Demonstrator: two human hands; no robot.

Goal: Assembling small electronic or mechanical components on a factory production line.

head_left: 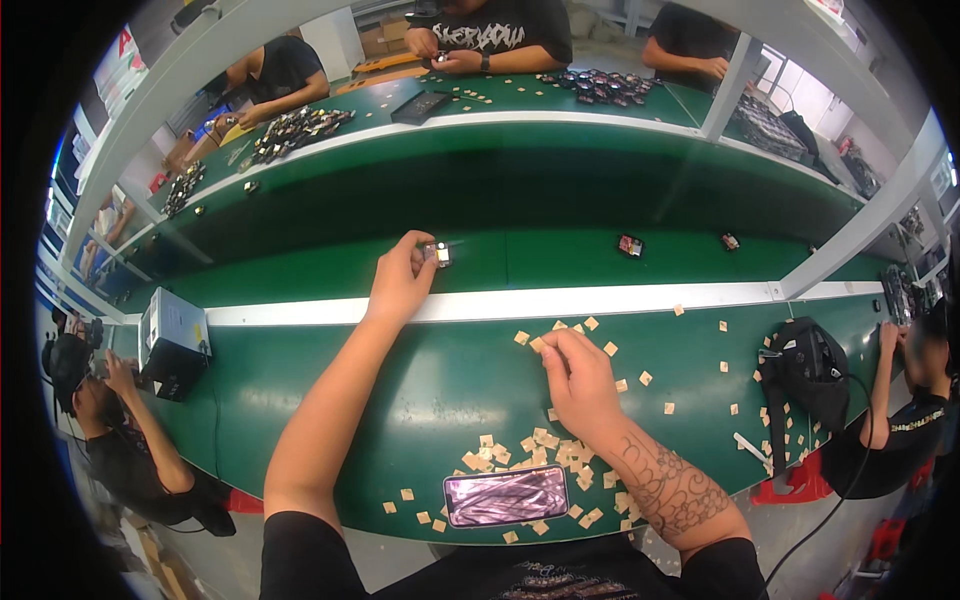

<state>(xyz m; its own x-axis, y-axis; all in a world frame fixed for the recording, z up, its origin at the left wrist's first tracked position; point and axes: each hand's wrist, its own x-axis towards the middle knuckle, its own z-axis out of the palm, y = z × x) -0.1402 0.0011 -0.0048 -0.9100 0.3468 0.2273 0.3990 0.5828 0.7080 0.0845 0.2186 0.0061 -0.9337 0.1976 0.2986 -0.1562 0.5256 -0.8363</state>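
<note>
Beyond the white rail, my left hand point(402, 275) is closed on the edge of a small dark electronic device point(437, 254) with a pale patch on it, over the green belt point(540, 262). My right hand point(582, 378) is low over the green table, thumb and forefinger pinched on a small tan square piece point(537, 344). More tan squares point(540, 440) lie loose around it and in a heap closer to me. A phone point(505, 496) with a lit pinkish screen lies among them at the table's near edge.
A white rail point(490, 304) divides table from belt, where other small devices point(630, 245) lie. A grey-black box point(175, 340) stands left, a black bag point(805, 365) with a cable right. Co-workers sit on both sides and across, near piles of devices point(605, 87). White frame posts point(732, 85) rise beyond.
</note>
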